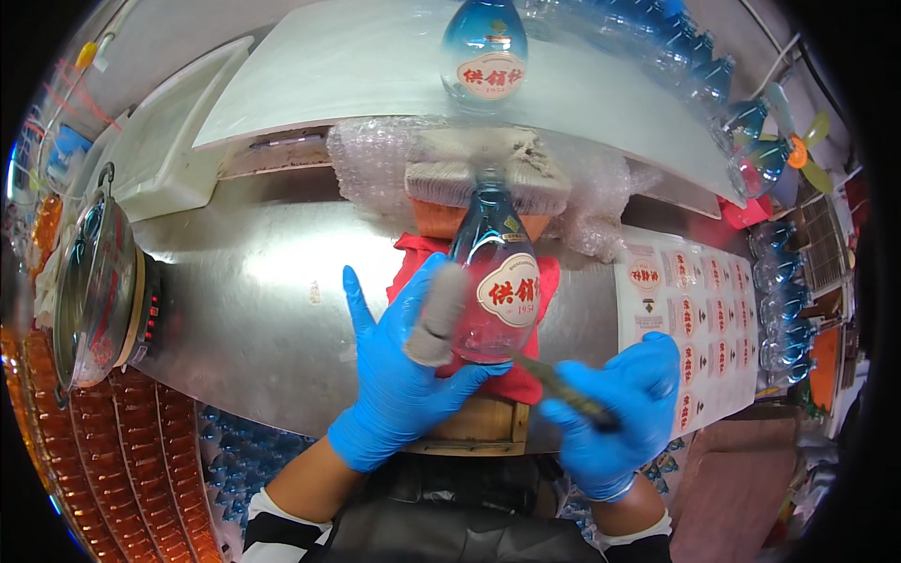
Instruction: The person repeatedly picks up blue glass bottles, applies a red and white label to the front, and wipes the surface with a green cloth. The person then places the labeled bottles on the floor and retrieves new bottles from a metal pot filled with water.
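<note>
Two blue-gloved hands are on it: the left hand (399,375) cups the blue bottle (493,281) lying on a red cloth (540,281), while the right hand (624,413) grips a thin dark tool (563,387) at its base. Label-smoothing looks underway, calling for steady pressure. Beyond them spreads a steel worktop (263,300), with a label sheet (699,310) to the right.

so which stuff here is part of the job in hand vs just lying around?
In use:
left hand steadying the blue bottle
right hand holding a thin dark tool
red cloth under the bottle
label sheet

Lying about:
second blue bottle
bubble wrap
metal pot
small fan
</note>
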Demonstrator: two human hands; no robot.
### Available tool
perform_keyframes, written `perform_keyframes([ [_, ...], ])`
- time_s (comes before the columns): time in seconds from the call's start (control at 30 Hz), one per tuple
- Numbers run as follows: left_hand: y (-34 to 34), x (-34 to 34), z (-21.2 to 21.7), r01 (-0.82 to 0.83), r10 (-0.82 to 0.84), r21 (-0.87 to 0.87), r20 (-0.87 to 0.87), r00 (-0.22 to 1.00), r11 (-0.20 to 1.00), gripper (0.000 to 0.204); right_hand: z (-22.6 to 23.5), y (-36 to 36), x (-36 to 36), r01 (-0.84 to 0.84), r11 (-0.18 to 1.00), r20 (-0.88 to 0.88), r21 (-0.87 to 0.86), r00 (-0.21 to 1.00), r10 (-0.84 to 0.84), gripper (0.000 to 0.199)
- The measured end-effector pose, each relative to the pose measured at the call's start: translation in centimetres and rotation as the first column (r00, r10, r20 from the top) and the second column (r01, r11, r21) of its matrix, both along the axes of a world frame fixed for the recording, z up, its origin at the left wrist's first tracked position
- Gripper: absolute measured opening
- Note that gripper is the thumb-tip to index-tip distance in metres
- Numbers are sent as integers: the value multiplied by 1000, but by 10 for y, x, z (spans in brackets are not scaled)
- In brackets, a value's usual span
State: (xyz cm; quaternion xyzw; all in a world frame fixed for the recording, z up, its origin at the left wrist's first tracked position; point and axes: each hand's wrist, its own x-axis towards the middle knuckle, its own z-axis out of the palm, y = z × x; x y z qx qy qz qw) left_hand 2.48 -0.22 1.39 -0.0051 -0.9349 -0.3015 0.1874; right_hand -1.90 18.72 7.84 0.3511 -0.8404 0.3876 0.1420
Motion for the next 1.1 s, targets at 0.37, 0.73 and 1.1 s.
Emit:
perform_keyframes([
  [0.37,-10,-5,-1,67,-64,-201,24,998,977,73,-40,8,-9,222,922,297,-317,947,-125,27],
  [0.73,2,-2,4,58,-36,-202,110,993,978,78,8,2,-52,-121,991,126,-56,984,127,25],
  [1.1,-5,3,-11,49,-55,69,83,995,996,79,2,-62,-101,-455,870,-73,-189,890,450,15],
])
